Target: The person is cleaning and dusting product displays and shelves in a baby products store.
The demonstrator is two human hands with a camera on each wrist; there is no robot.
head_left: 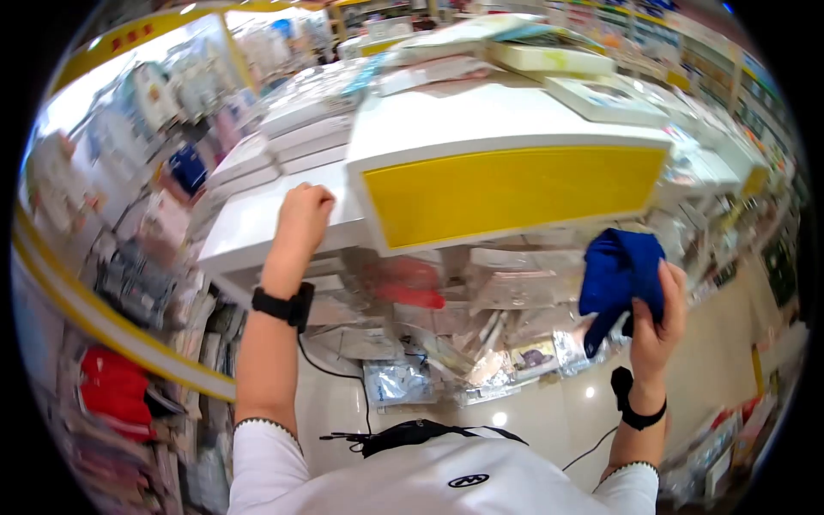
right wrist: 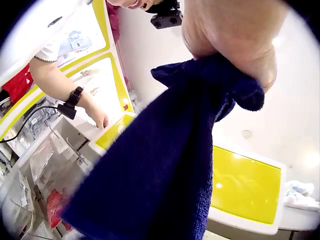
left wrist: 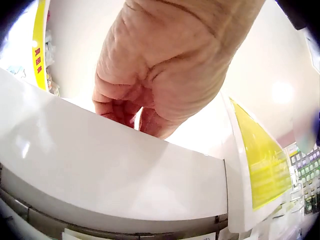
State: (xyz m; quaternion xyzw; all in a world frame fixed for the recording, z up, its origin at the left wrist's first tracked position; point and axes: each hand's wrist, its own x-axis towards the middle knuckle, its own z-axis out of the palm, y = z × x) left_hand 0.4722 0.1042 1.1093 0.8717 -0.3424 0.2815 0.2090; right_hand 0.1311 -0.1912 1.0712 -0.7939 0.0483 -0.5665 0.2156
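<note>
A dark blue towel (right wrist: 150, 150) with a looped, terry-like edge hangs bunched from my right hand (head_left: 666, 313). In the head view the thumb and fingers grip the towel (head_left: 622, 279) at its right side, and a narrow end dangles below. The right wrist view shows its upper part gathered under the hand (right wrist: 237, 37) and the rest spreading downward. My left hand (head_left: 302, 219) is at the white lower counter (head_left: 249, 225), left of the yellow panel. Its fingers (left wrist: 120, 110) are loosely curled with a bright gap by the thumb; the counter edge hides the fingertips in the left wrist view.
A raised white display block with a yellow front panel (head_left: 515, 193) stands ahead, flat boxes (head_left: 549, 60) piled on top. Bagged goods (head_left: 399, 378) fill the shelves beneath. Clothes (head_left: 154, 94) hang at the left. A black cable (head_left: 330, 371) trails from the left wrist.
</note>
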